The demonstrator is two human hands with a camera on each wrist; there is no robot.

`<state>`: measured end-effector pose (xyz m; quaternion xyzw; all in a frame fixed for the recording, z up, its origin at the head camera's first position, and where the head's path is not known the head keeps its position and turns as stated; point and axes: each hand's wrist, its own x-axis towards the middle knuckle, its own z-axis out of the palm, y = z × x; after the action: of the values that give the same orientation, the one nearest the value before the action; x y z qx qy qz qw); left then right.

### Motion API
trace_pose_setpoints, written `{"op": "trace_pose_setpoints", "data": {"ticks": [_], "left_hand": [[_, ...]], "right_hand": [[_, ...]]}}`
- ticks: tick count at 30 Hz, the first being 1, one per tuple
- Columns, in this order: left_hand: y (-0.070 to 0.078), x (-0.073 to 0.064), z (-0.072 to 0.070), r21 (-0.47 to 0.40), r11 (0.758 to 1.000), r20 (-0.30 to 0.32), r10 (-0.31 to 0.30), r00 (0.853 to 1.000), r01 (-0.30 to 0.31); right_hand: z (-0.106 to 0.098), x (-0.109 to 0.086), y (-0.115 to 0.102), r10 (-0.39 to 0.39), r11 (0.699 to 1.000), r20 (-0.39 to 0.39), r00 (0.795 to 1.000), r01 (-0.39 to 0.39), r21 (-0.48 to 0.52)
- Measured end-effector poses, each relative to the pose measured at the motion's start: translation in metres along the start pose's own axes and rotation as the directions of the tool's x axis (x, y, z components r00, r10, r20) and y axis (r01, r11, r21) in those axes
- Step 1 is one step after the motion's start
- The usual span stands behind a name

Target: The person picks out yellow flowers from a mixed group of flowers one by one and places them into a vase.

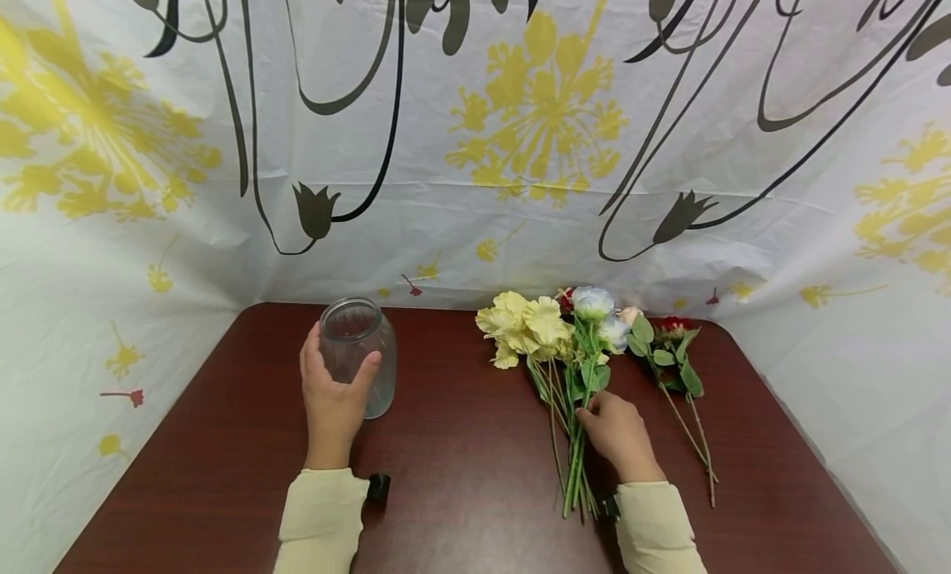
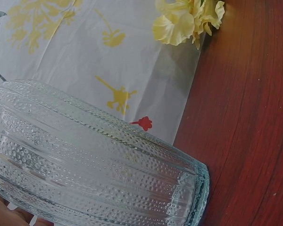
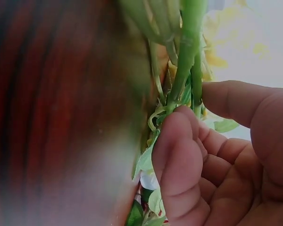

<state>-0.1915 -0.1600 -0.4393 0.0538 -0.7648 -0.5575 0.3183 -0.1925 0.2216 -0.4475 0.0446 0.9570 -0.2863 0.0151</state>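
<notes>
My left hand (image 1: 332,405) grips a clear glass jar (image 1: 382,367), fingers round its far left side and thumb across the front. The jar stands with its open mouth up at the back left of the table. Up close in the left wrist view, the glass (image 2: 104,165) is dimpled and ribbed. My right hand (image 1: 618,432) pinches green flower stems (image 1: 574,467) just below the leaves. Thumb (image 3: 231,101) and forefinger meet at a thick green stem (image 3: 186,61) in the right wrist view. Pale blue blooms (image 1: 594,304) and yellow blooms (image 1: 523,326) top this bunch.
Right of the bunch lie more stems with leaves (image 1: 691,380) and a red bloom (image 1: 674,326). A peach bloom (image 1: 630,315) sits between. The dark red-brown table (image 1: 461,475) ends at the back against a white patterned cloth (image 1: 416,252).
</notes>
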Motion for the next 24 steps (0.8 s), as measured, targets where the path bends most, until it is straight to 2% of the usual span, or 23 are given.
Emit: {"op": "trace_pose_setpoints", "data": {"ticks": [10,17,24], "left_hand": [[-0.0005,-0.0006,-0.0004,0.001,1.0,0.005,-0.006,1.0,0.006],[-0.0002,-0.0006,-0.0002,-0.003,1.0,0.006,-0.012,1.0,0.012],[0.0001,-0.0001,0.0002,0.006,1.0,0.002,-0.007,1.0,0.007]], "right_hand": [[-0.0001,0.0018,0.002,-0.036,0.997,0.015,0.999,0.035,0.066],[-0.0035,0.0026,0.0013,-0.01,0.988,0.041,0.999,0.004,0.154],[-0.0088,0.0012,-0.0016,0.001,0.98,0.029,1.0,-0.007,0.201]]}}
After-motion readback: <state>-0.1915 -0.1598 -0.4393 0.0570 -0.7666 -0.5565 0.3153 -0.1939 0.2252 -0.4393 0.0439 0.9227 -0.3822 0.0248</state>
